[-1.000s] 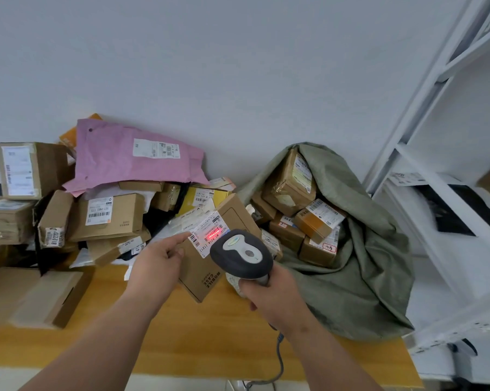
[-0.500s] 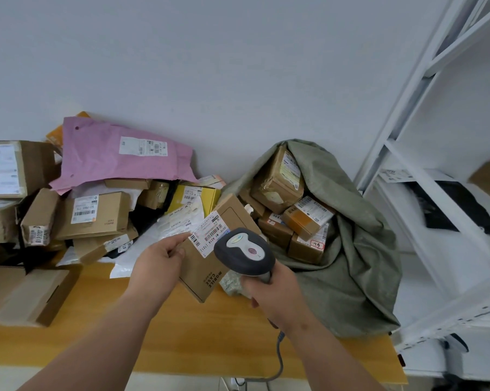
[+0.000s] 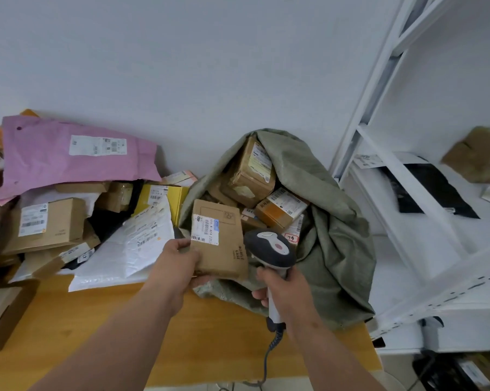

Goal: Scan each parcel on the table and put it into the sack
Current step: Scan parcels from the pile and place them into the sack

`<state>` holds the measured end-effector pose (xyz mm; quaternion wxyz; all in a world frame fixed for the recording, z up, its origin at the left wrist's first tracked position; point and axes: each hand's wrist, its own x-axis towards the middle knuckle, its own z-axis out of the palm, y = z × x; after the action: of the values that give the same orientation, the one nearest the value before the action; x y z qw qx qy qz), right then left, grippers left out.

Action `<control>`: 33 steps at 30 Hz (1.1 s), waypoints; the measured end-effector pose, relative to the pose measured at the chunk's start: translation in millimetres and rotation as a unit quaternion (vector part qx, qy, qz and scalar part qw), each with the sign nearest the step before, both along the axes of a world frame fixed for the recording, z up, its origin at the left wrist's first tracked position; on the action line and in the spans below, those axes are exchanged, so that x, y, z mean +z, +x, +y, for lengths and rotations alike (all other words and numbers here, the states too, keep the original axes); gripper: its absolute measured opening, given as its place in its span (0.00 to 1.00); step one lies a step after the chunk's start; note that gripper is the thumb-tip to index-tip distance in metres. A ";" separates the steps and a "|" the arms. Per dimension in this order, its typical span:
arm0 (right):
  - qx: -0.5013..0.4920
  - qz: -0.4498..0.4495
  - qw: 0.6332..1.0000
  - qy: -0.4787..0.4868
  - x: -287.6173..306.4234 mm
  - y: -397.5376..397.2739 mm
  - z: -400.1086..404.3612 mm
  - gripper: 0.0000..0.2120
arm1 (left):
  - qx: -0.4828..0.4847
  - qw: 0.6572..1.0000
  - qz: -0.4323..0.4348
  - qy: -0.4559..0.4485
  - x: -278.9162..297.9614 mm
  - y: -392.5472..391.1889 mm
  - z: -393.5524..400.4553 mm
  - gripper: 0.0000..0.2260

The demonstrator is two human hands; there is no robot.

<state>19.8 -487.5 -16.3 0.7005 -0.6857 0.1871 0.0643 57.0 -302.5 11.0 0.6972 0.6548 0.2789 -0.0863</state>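
The left hand [image 3: 179, 256] is gripping a flat brown parcel [image 3: 219, 244] by its lower left edge, thumb on the front and fingers closed behind, holding it upright at the centre of the frame, right at the mouth of the sack [image 3: 328, 235]. Its white label is facing the camera. The right hand [image 3: 287, 289] is wrapping fully around the handle of the scanner [image 3: 270, 251], just right of the parcel; no scan light is showing on the label, so this parcel is probably heading into the sack.

Several boxes are already sitting inside the sack, right of centre. Much is still waiting: at the left of the frame a pile is lying on the table [image 3: 97, 320], including a pink mailer [image 3: 54, 159], a white mailer [image 3: 125, 249], a yellow box [image 3: 164, 196] and more brown boxes. The task is looking partway done.
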 end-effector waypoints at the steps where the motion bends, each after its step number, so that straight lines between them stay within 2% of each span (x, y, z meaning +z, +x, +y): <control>1: -0.004 0.004 1.000 0.005 -1.3 1.8 -2.0 0.11 | 0.013 0.999 0.013 -0.040 -1.9 4.7 -7.3 0.14; 5: -0.044 0.025 0.997 0.056 -7.7 15.8 -4.5 0.10 | 0.051 0.993 0.038 -0.097 -6.7 25.0 -36.6 0.17; 7: -0.061 0.032 0.994 0.086 -10.3 25.5 -4.4 0.11 | 0.027 0.994 0.050 -0.092 -8.6 31.3 -48.3 0.16; 10: -0.084 0.042 0.987 0.128 -14.3 41.6 -7.6 0.13 | -0.096 0.994 0.056 0.022 -18.0 35.2 -55.8 0.12; 14: -0.125 0.055 0.978 0.156 -25.5 52.5 -13.7 0.16 | -0.240 0.959 0.017 0.150 -35.3 40.5 -49.4 0.14; 17: -0.144 0.062 0.975 0.159 -32.4 54.5 -13.1 0.18 | -0.297 0.920 -0.002 0.256 -43.3 45.6 -37.8 0.20; 19: -0.150 0.060 0.976 0.146 -34.0 56.0 -12.2 0.19 | -0.313 0.905 -0.006 0.288 -46.8 46.7 -30.9 0.21; 22: -0.139 0.061 0.979 0.137 -32.9 55.5 -10.1 0.17 | -0.296 0.906 -0.016 0.303 -48.6 43.7 -22.0 0.19; 27: -0.109 0.062 0.988 0.094 -27.1 48.2 0.4 0.13 | -0.204 0.927 -0.021 0.314 -42.5 35.4 -4.0 0.17; 33: 0.004 0.054 0.997 0.050 -7.6 34.9 32.6 0.08 | -0.094 0.951 -0.037 0.292 -25.5 15.9 27.9 0.18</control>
<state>54.7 -454.9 -23.9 0.7225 -0.6462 0.2183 0.1131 73.0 -274.6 -14.6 0.4737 0.8558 0.2034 -0.0420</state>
